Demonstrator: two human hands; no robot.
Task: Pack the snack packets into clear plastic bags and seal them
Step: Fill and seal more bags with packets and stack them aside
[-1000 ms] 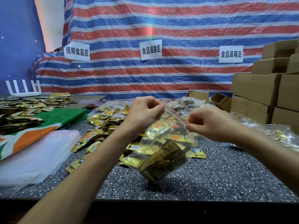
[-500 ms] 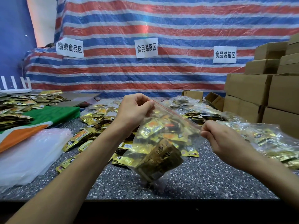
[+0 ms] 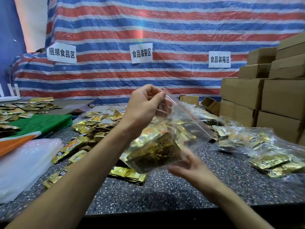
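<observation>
A clear zip bag full of gold snack packets hangs above the speckled table. My left hand pinches its upper left corner at the red zip strip, which runs down to the right. My right hand is below the bag with fingers spread, touching its underside. Loose gold snack packets lie piled on the table behind and left of the bag.
Filled clear bags lie at the right. Stacked cardboard boxes stand at the far right. A pile of empty clear bags lies at the left, beside a green and orange cloth. A striped tarp covers the back wall.
My right hand has left the right end of the zip strip and dropped under the bag, fingers opened. My left hand still pinches the corner, and the bag has risen a little.
</observation>
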